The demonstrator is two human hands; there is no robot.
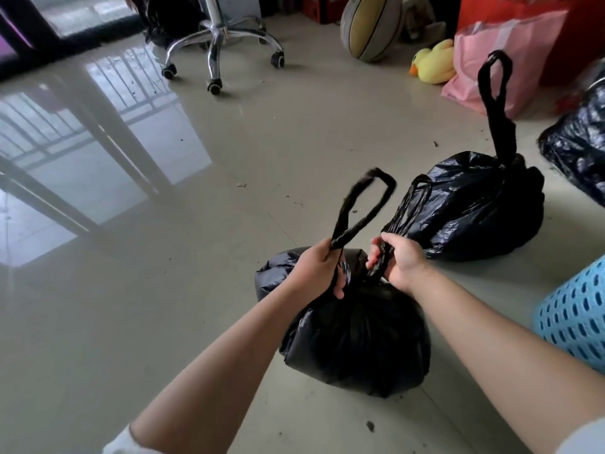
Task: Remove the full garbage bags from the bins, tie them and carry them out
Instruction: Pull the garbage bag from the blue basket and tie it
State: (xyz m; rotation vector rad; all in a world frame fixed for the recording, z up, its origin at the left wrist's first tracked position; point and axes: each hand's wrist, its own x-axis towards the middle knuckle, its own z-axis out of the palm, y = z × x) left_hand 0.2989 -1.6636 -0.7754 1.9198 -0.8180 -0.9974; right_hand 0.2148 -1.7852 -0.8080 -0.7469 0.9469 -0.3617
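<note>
Both hands are closed tight on the handles of the nearest black garbage bag (357, 335). The left hand (319, 268) has its fingers curled round the left handle loop (360, 208), which stands up and leans away from the person, blurred at its top. The right hand (397, 262) is clamped on the right handle loop (404, 208), a thinner twisted strip that runs up and back toward the second bag. The two fists sit close together, just apart, right over the gathered neck of the bag, and the plastic there is bunched into folds between them.

That bag sits full and rounded on the pale tiled floor (163, 306), directly below the hands. Just behind it and to the right lies a second black garbage bag (474, 211), its mouth already closed, one long handle (494, 106) sticking straight up. A third black bag (579, 142) shows at the right edge, partly cut off. Low on the right, near the right forearm, is a light blue perforated bin (576, 316).

Farther back stand the chrome base of a swivel chair (219, 44), a worn basketball (373, 26), a yellow plush duck (432, 62) and a pink bag (501, 60).
</note>
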